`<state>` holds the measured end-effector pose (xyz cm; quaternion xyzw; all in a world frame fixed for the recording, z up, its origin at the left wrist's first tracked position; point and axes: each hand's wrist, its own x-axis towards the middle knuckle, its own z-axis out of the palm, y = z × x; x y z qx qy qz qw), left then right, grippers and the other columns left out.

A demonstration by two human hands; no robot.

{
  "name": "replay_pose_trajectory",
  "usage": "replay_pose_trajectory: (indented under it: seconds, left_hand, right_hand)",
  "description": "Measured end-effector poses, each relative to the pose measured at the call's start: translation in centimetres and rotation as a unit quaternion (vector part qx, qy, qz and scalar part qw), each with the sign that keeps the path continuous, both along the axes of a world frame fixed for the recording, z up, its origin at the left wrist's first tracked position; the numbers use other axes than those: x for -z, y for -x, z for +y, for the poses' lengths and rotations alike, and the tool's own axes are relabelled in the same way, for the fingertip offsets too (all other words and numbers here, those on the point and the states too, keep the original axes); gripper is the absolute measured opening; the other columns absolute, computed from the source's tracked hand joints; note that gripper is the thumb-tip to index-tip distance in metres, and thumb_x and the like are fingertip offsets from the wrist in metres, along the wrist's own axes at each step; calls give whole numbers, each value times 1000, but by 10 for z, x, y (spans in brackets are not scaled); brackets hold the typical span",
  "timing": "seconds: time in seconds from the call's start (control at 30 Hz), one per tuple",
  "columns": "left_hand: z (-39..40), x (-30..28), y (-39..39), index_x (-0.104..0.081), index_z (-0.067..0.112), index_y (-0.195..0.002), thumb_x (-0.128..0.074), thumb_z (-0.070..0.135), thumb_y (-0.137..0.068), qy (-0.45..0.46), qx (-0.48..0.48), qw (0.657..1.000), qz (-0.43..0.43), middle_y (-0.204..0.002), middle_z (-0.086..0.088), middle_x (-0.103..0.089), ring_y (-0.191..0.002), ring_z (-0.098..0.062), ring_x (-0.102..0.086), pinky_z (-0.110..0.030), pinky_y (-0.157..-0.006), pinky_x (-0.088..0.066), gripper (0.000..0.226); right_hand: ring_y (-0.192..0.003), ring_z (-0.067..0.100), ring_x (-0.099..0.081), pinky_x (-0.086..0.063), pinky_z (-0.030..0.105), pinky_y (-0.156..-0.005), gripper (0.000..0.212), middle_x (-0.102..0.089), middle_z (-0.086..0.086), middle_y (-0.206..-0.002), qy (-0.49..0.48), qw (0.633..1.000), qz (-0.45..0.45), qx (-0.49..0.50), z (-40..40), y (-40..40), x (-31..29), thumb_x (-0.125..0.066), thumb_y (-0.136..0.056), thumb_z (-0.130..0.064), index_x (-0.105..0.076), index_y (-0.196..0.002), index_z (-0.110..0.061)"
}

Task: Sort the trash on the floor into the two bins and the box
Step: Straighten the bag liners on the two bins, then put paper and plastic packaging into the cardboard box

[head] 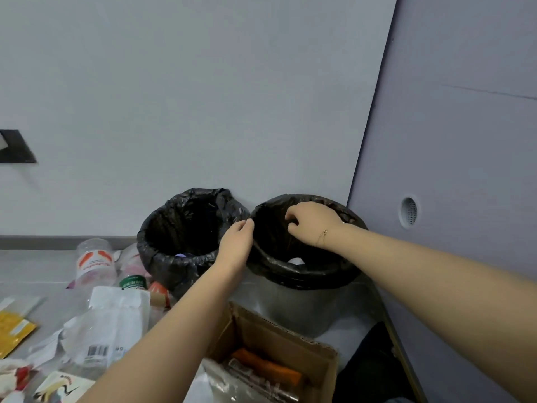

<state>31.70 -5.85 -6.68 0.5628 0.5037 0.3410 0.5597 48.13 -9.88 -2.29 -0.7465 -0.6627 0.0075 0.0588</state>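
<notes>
2 black-lined bins (186, 228) (305, 271) centre frame, 1 cardboard box (279, 338) bottom centre, 2 hands (236, 245) (312, 223), 1 yellow packet (13, 333) lower left
</notes>
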Motion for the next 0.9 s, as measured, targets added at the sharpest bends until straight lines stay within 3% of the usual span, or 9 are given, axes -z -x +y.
replay_pose_trajectory:
  seconds: [0.1,0.17,0.33,0.47,0.57,0.63,0.7,0.8,0.9]
  left_hand:
    - [-30,-5,47,-59,26,-120,-45,32,-99,-53,6,999,-10,-108,5,-63,-99,-10,-59,-34,-94,-49,26]
    - [-46,-3,88,-58,21,-122,-44,25,-101,-50,-18,998,-42,-111,2,-64,-103,-14,-62,-37,-97,-49,26]
    - [-69,19,177,-63,14,-112,-46,17,-100,-18,-89,993,-72,-107,-4,-68,-99,-20,-64,-35,-88,-50,21]
    - [-67,53,227,-64,16,-106,-53,15,-95,0,-123,992,-32,-107,-4,-67,-100,-19,-63,-36,-87,-49,16]
    - [-63,89,255,-61,20,-110,-52,7,-93,-45,-151,987,19,-113,0,-63,-108,-21,-59,-37,-92,-48,23]
    - [-62,115,268,-59,22,-113,-54,1,-89,-85,-163,981,63,-118,-1,-59,-111,-22,-56,-30,-88,-46,33]
    - [-56,129,277,-56,21,-118,-59,-2,-84,-117,-193,969,101,-123,-2,-53,-117,-23,-50,-31,-93,-43,42]
    - [-31,137,291,-50,12,-128,-68,2,-78,-149,-228,950,152,-132,-9,-46,-124,-25,-40,-38,-107,-32,55]
    - [-14,147,301,-37,10,-141,-71,9,-80,-99,-210,958,168,-143,-11,-40,-133,-27,-35,-41,-111,-28,70]
  right_hand:
    - [-97,19,-60,-53,36,-80,28,-66,-3,-105,6,999,11,-40,-16,35,-8,-48,-87,-24,-66,-109,-23]
    - [-93,16,-61,-53,36,-80,27,-66,-4,-102,18,996,23,-78,-27,68,-14,-49,-88,-24,-67,-108,-23]
    - [-87,14,-61,-55,37,-74,23,-66,-4,-98,22,986,0,-168,-47,143,-14,-48,-90,-26,-66,-104,-22]
    - [-91,17,-60,-53,37,-79,23,-65,-2,-101,47,977,14,-209,-53,197,3,-50,-88,-26,-66,-103,-22]
    - [-96,21,-59,-51,37,-82,25,-64,1,-105,70,974,54,-210,-49,237,26,-52,-87,-26,-66,-107,-20]
    - [-98,19,-59,-49,31,-81,27,-62,1,-110,88,974,118,-174,-45,258,47,-55,-87,-28,-65,-111,-20]
    - [-101,15,-57,-45,24,-80,30,-61,-2,-115,107,963,221,-111,-41,274,72,-60,-86,-29,-64,-114,-19]
    - [-101,11,-57,-49,29,-89,30,-59,-7,-109,107,907,407,7,-44,290,109,-65,-84,-23,-62,-113,-19]
    - [-103,8,-53,-43,21,-87,39,-56,-7,-110,102,854,505,77,-57,299,142,-64,-86,-19,-54,-124,-20]
